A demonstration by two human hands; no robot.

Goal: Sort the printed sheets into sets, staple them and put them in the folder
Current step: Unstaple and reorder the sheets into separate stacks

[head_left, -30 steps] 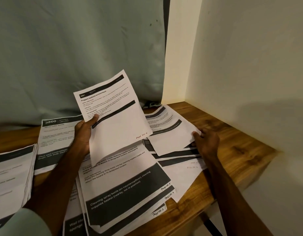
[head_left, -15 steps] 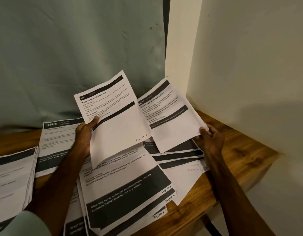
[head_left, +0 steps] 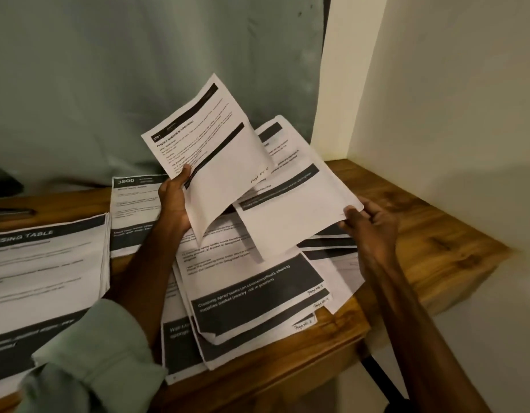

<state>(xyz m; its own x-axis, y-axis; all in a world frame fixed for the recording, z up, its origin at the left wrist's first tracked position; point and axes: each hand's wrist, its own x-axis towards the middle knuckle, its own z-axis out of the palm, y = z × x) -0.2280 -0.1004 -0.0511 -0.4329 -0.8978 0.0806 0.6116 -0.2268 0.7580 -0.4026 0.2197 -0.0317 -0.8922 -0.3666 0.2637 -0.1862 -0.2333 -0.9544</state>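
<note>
Your right hand (head_left: 368, 222) pinched a second sheet (head_left: 293, 210) off the surface (head_left: 436, 234) and swung it behind the page (head_left: 225, 162) your left hand (head_left: 174, 201) gripped, apparently building a set.

The scene is dimly lit in a warm, yellowish cast; the brightest patch is seen on the wall strip (head_left: 338, 84) above the bench's (head_left: 436, 234) far right corner; a broad soft shadow is thrown on the side wall (head_left: 466, 180); the raised sheet (head_left: 216, 162) is evenly lit; a dark shadow is cast by the lower sheet (head_left: 290, 216) onto the spread sheets (head_left: 251, 281) beneath; fine print is smeared throughout; the stack (head_left: 43, 272) at the bench's left edge is stretched and blurred; the sleeve (head_left: 94, 353) is out of focus.
</note>
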